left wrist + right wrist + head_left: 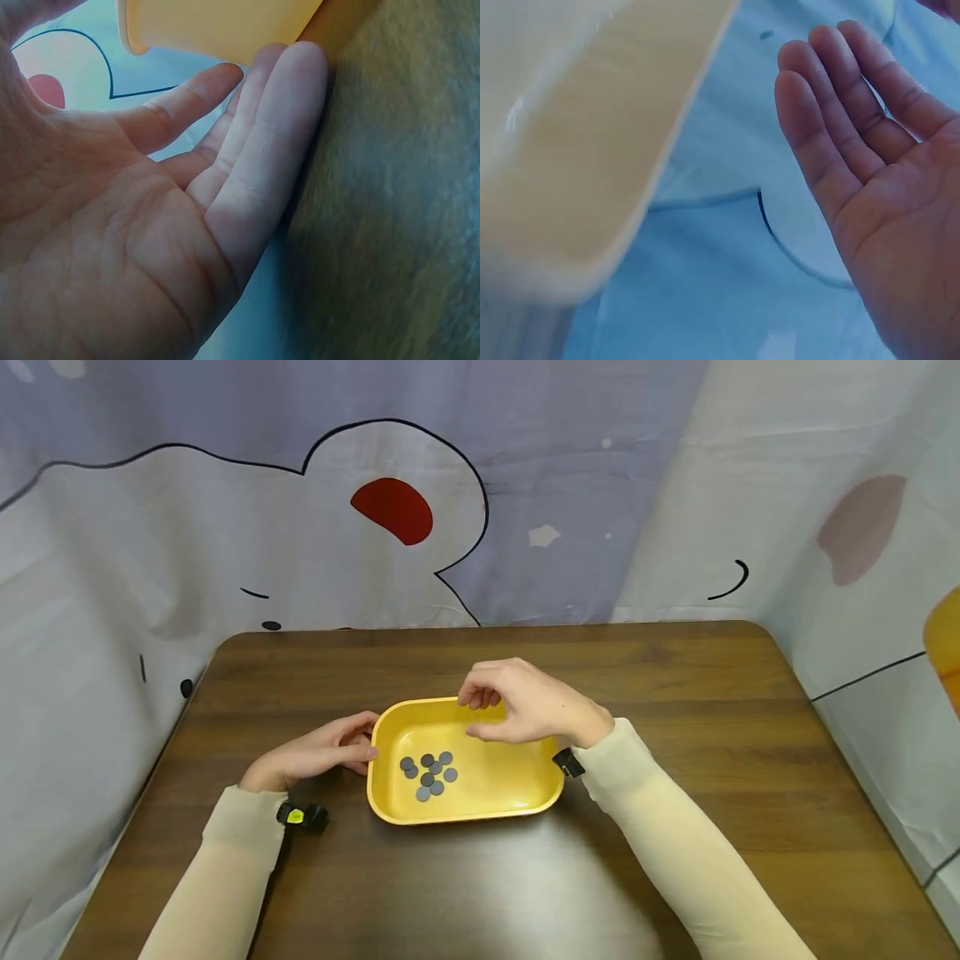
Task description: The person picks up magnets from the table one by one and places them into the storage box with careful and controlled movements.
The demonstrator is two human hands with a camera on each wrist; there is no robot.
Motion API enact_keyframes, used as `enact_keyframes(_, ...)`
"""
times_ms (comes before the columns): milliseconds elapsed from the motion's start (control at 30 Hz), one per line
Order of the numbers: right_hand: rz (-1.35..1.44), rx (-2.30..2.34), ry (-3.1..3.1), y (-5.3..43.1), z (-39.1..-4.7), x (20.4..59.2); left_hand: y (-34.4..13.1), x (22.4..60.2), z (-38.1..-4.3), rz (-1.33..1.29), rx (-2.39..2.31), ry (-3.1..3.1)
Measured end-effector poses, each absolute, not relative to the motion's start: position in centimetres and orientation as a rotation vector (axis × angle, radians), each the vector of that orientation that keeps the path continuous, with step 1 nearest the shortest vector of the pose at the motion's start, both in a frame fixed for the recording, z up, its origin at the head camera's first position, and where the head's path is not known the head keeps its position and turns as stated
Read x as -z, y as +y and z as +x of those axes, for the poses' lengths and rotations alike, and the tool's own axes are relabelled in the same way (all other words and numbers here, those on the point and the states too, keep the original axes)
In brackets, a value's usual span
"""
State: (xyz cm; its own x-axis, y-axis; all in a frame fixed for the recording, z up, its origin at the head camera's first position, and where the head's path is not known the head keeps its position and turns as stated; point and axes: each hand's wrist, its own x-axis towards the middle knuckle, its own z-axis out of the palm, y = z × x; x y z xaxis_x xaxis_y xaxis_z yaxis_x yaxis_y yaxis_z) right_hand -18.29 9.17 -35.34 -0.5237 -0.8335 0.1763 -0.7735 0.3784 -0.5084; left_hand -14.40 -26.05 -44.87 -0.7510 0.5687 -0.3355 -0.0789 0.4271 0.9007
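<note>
A yellow rectangular tray (pixel 495 793) with rounded corners sits on the wooden table. Several small grey discs (pixel 427 779) lie loosely grouped on the left half of its floor, some overlapping. At the tray's left end is my left hand (pixel 322 752), its thumb by the rim. The left wrist view shows extended fingers (pixel 281 127) against or very near the tray's outer wall (pixel 210 30). Over the tray's back right part hovers my right hand (pixel 528 702), fingers loosely bent and nothing visible between them. In the right wrist view its palm (pixel 907 217) is bare.
The brown wooden table (pixel 675 693) extends around the tray on all sides. Behind it hangs a printed curtain (pixel 555 485), which also runs down the left and right sides. Dark wrist cameras (pixel 303 816) are strapped over both cream sleeves.
</note>
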Motion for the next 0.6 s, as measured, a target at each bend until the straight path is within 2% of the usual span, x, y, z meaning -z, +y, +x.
enact_keyframes(167, -1.353, 0.894, 2.612, 13.1, -18.9, 35.2, -26.2, 44.8, -14.5, 0.426, -1.35, 2.068)
enact_keyframes(333, -1.206, 0.884, 2.701, 17.5, -19.0, 36.8, -26.3, 44.7, -13.9, 0.497, -1.345, 2.156)
enact_keyframes(600, -0.949, 0.828, 2.912, 23.2, -17.8, 39.5, -27.0, 44.3, -11.9, 0.591, -1.002, 2.787)
